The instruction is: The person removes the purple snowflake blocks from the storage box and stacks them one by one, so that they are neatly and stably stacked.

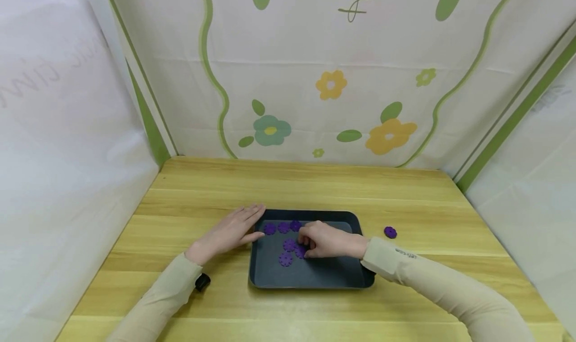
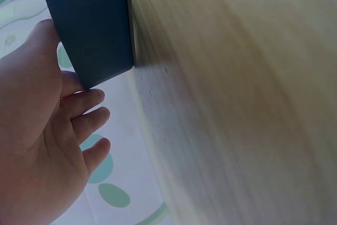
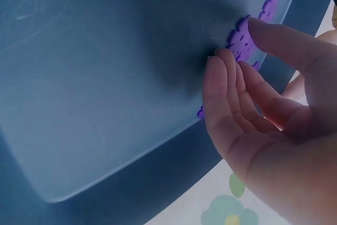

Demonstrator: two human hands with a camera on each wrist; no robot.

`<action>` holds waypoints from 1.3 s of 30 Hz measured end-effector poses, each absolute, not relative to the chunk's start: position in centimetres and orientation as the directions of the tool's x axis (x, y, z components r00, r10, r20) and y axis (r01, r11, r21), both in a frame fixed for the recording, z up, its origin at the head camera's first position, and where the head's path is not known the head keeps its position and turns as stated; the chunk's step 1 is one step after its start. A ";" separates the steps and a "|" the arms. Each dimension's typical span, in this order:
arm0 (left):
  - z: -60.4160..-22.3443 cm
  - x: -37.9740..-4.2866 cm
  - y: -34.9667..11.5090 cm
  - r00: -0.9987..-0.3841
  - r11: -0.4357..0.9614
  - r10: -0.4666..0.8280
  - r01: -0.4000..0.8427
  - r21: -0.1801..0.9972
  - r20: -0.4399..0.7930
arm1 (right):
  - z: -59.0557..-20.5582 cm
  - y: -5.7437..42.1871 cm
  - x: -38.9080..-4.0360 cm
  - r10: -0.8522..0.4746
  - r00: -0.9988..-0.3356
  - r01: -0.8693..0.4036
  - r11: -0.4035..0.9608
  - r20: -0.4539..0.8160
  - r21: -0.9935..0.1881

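A dark baking tray point(image 1: 335, 277) lies on the wooden table, with several purple notched plastic discs point(image 1: 285, 259) in its left half. My left hand point(image 1: 231, 232) rests at the tray's back left corner with fingers extended. In the left wrist view, its thumb touches the rim and the other fingers lie loosely beyond the corner. Inside the tray, my right hand point(image 1: 326, 241) has its thumb and bent fingers at the edges of a purple disc point(image 3: 241, 39), which lies low against other discs. The hand partly hides that disc and its neighbours.
Another purple disc point(image 1: 390, 232) lies on the wooden table point(image 1: 216, 309) to the right of the tray. White cloth walls point(image 1: 288, 47) with printed flowers stand at the back and both sides. A small black device point(image 1: 202, 282) is at my left wrist.
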State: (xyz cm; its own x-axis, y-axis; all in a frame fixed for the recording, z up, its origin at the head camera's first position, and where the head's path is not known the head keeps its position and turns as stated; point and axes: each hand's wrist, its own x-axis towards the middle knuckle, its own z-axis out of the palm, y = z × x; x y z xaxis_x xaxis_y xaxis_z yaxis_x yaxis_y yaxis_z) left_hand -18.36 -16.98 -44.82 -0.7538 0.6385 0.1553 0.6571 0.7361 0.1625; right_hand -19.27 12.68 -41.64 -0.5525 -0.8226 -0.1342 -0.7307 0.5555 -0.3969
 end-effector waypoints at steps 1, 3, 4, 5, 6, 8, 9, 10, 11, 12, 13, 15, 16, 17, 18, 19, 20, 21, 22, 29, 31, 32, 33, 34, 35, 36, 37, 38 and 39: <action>-44.8 -18.4 -17.0 -0.753 0.735 0.639 0.658 0.161 0.157 | -41.7 12.6 -19.3 -0.822 -0.554 -0.731 0.557 -0.135 -0.394; -44.8 -18.4 -17.0 -0.749 0.732 0.642 0.663 0.156 0.164 | -41.9 12.6 -19.3 -0.818 -0.558 -0.730 0.562 -0.136 -0.389; -44.7 -18.4 -16.9 -0.747 0.731 0.643 0.664 0.155 0.166 | -42.0 12.5 -19.3 -0.817 -0.561 -0.728 0.565 -0.138 -0.388; -44.7 -18.4 -16.9 -0.746 0.730 0.644 0.665 0.154 0.168 | -42.0 12.5 -19.3 -0.815 -0.563 -0.726 0.567 -0.139 -0.388; -44.7 -18.4 -16.9 -0.744 0.729 0.646 0.668 0.152 0.172 | -42.1 12.5 -19.3 -0.814 -0.565 -0.724 0.569 -0.138 -0.391; -44.7 -18.4 -16.9 -0.741 0.726 0.647 0.671 0.152 0.179 | -42.2 12.4 -19.3 -0.810 -0.569 -0.719 0.573 -0.140 -0.393; -44.7 -18.4 -16.9 -0.741 0.725 0.647 0.671 0.154 0.181 | -42.2 12.4 -19.2 -0.808 -0.572 -0.715 0.576 -0.142 -0.396; -44.7 -18.4 -16.9 -0.740 0.724 0.648 0.672 0.154 0.183 | -42.2 12.4 -19.2 -0.805 -0.575 -0.711 0.579 -0.144 -0.399; -44.7 -18.4 -16.9 -0.738 0.723 0.648 0.673 0.152 0.186 | -42.1 12.4 -19.2 -0.803 -0.577 -0.707 0.582 -0.148 -0.402; -44.7 -18.4 -16.9 -0.737 0.722 0.649 0.675 0.149 0.189 | -42.1 12.4 -19.1 -0.801 -0.580 -0.703 0.585 -0.151 -0.405; -44.7 -18.4 -16.9 -0.737 0.723 0.649 0.675 0.148 0.189 | -42.1 12.4 -19.1 -0.798 -0.583 -0.699 0.590 -0.156 -0.405; -44.8 -18.4 -16.9 -0.736 0.723 0.649 0.675 0.145 0.190 | -42.0 12.4 -19.0 -0.792 -0.588 -0.692 0.598 -0.163 -0.405; -44.8 -18.4 -16.9 -0.737 0.723 0.649 0.675 0.146 0.189 | -41.9 12.4 -19.0 -0.789 -0.591 -0.688 0.602 -0.168 -0.405; -44.8 -18.4 -16.9 -0.736 0.723 0.649 0.675 0.144 0.190 | -41.9 12.4 -18.9 -0.786 -0.594 -0.685 0.606 -0.171 -0.405; -44.7 -18.4 -16.9 -0.736 0.723 0.649 0.675 0.145 0.191 | -41.9 12.4 -18.9 -0.783 -0.597 -0.682 0.609 -0.174 -0.404; -44.7 -18.4 -16.9 -0.737 0.723 0.648 0.675 0.148 0.193 | -41.8 12.4 -18.9 -0.781 -0.600 -0.679 0.613 -0.177 -0.405; -44.7 -18.4 -16.9 -0.735 0.722 0.649 0.676 0.148 0.196 | -41.8 12.3 -18.9 -0.778 -0.602 -0.676 0.616 -0.179 -0.404; -44.7 -18.3 -16.9 -0.735 0.721 0.648 0.676 0.149 0.198 | -41.8 12.3 -18.9 -0.776 -0.604 -0.673 0.619 -0.181 -0.405; -44.7 -18.3 -16.9 -0.735 0.721 0.648 0.676 0.151 0.200 | -41.8 12.3 -18.9 -0.775 -0.605 -0.671 0.620 -0.183 -0.406; -44.6 -18.2 -17.0 -0.751 0.735 0.638 0.660 0.156 0.172 | -42.2 12.3 -18.9 -0.773 -0.611 -0.667 0.620 -0.173 -0.414; -44.6 -18.2 -17.0 -0.752 0.736 0.638 0.659 0.157 0.166 | -42.3 12.3 -18.9 -0.772 -0.612 -0.666 0.619 -0.170 -0.416; -44.6 -18.1 -17.0 -0.751 0.735 0.639 0.660 0.156 0.167 | -42.4 12.3 -18.9 -0.773 -0.613 -0.667 0.618 -0.167 -0.416; -44.6 -18.1 -17.0 -0.749 0.734 0.640 0.662 0.154 0.169 | -42.4 12.3 -18.9 -0.773 -0.612 -0.668 0.617 -0.164 -0.417; -44.6 -18.1 -17.0 -0.748 0.733 0.641 0.663 0.152 0.172 | -42.5 12.4 -18.9 -0.774 -0.612 -0.669 0.615 -0.161 -0.417; -44.6 -18.1 -17.0 -0.746 0.732 0.643 0.665 0.149 0.175 | -42.5 12.4 -18.9 -0.777 -0.610 -0.673 0.612 -0.157 -0.416; -44.6 -18.1 -17.0 -0.744 0.730 0.644 0.667 0.145 0.181 | -42.5 12.4 -18.9 -0.779 -0.608 -0.676 0.609 -0.153 -0.415; -44.6 -18.1 -17.0 -0.741 0.729 0.645 0.670 0.142 0.186 | -42.5 12.4 -18.9 -0.783 -0.604 -0.681 0.604 -0.148 -0.414; -44.6 -18.1 -17.0 -0.741 0.729 0.644 0.670 0.143 0.188 | -42.5 12.5 -18.9 -0.786 -0.601 -0.684 0.601 -0.146 -0.413; -44.6 -18.1 -17.0 -0.741 0.729 0.644 0.669 0.142 0.189 | -42.4 12.5 -18.9 -0.788 -0.599 -0.688 0.598 -0.143 -0.411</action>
State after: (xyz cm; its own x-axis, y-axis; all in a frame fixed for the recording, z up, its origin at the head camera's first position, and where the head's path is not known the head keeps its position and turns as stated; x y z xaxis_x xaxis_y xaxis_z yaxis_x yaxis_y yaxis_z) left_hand -18.13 -17.03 -44.63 -0.7414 0.6440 0.1885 0.6694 0.7291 0.1422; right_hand -18.89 12.50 -42.44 -0.5990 -0.7878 -0.1433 -0.6879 0.5979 -0.4115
